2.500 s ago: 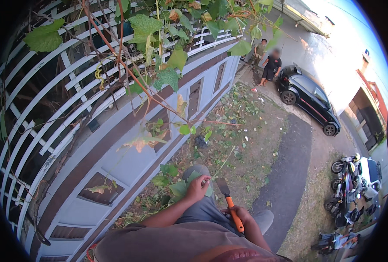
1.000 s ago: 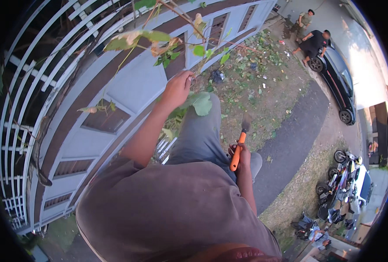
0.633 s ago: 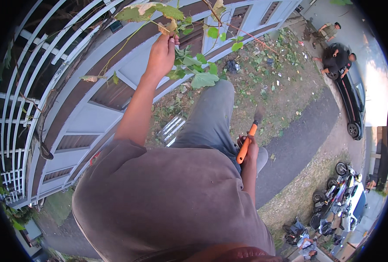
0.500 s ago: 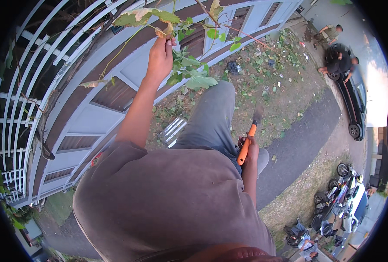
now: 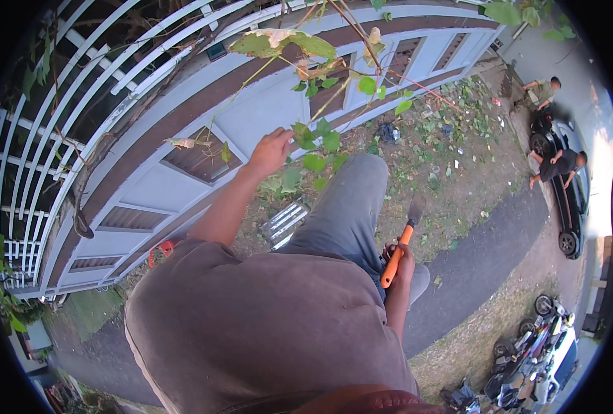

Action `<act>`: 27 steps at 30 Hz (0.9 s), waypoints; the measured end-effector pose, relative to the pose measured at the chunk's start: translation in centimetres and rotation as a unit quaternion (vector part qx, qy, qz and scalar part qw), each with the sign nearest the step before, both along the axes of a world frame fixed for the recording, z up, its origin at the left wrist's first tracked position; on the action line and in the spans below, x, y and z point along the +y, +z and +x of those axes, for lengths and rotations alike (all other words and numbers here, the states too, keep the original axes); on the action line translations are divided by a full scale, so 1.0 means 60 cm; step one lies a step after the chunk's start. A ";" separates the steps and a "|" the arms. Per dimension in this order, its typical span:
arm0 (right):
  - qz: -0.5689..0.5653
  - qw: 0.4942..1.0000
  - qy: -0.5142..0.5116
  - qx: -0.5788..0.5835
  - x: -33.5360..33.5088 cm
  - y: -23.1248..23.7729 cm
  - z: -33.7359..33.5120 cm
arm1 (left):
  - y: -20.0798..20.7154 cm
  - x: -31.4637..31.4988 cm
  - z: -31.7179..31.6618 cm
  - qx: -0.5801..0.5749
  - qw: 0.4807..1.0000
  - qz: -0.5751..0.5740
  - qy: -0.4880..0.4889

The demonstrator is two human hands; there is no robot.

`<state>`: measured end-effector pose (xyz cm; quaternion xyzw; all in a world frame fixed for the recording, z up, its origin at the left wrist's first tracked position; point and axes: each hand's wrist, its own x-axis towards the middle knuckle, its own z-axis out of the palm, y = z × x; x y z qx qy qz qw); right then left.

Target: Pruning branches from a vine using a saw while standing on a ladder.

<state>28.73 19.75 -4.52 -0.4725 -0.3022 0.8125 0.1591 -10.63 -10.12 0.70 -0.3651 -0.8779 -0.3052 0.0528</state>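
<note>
My left hand (image 5: 270,153) is raised in front of the wall, its fingers drawn together beside a cluster of green vine leaves (image 5: 312,136). Whether a stem is between the fingertips is hidden. Above it hangs a vine (image 5: 351,24) with a large, partly browned leaf (image 5: 279,44) and several small green ones. Low beside my right knee, my right hand (image 5: 404,262) is closed around the orange handle of a bladed hand tool (image 5: 397,263). Its dark blade points away from me and is foreshortened, so its exact kind is unclear.
White curved railings (image 5: 89,86) and a blue-grey panelled wall (image 5: 230,96) run along the left. Far below are a metal ladder (image 5: 286,222), scattered cut leaves (image 5: 451,124) and a dark paved strip (image 5: 486,228). Two people stand near a black car (image 5: 566,186); motorcycles (image 5: 520,362) are parked lower right.
My left hand has come down from the browned leaf, which now hangs free, to the lower green leaves. My right hand still grips the orange-handled tool. The whole view has shifted slightly.
</note>
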 end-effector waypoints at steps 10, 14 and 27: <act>-0.030 1.000 0.002 -0.001 -0.004 -0.010 0.002 | -0.251 -0.149 0.086 -0.311 0.862 -0.393 0.077; -0.038 0.999 -0.029 0.007 0.010 -0.035 0.016 | -0.231 -0.123 0.109 -0.339 0.824 -0.451 0.048; -0.030 0.999 -0.032 0.014 0.021 -0.059 0.005 | 0.272 0.230 0.022 -0.184 0.837 0.512 -0.057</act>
